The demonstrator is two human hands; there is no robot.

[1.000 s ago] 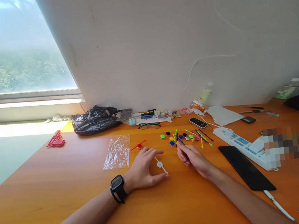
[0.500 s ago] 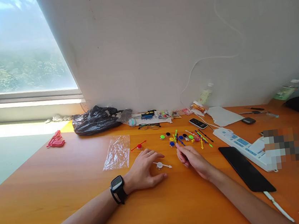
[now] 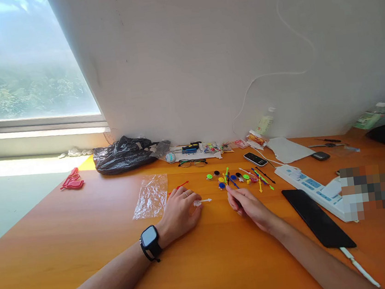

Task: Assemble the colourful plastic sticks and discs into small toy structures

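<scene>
My left hand (image 3: 184,209), with a watch on its wrist, has its thumb and fingers closed round the base of a white arrow spinner (image 3: 206,200), whose tip points right. Partly behind that hand lies a red arrow spinner (image 3: 183,184). My right hand (image 3: 246,202) pinches a thin black arrow (image 3: 227,180) upright between thumb and index finger. Just beyond it are loose spinner parts: a green round base (image 3: 209,176), a blue round base (image 3: 222,185), a yellow arrow (image 3: 260,185) and several others in mixed colours.
A clear plastic bag (image 3: 150,196) lies left of my left hand. To the right are a tablet (image 3: 317,217), a power strip (image 3: 310,184) and a phone (image 3: 255,158). Along the wall sit a black bag (image 3: 122,158) and eyeglasses (image 3: 192,163). Red plastic pieces (image 3: 72,181) lie far left.
My left hand has closed on the white arrow spinner and shifted it left and slightly away from me, now covering part of the red one. My right hand stays put.
</scene>
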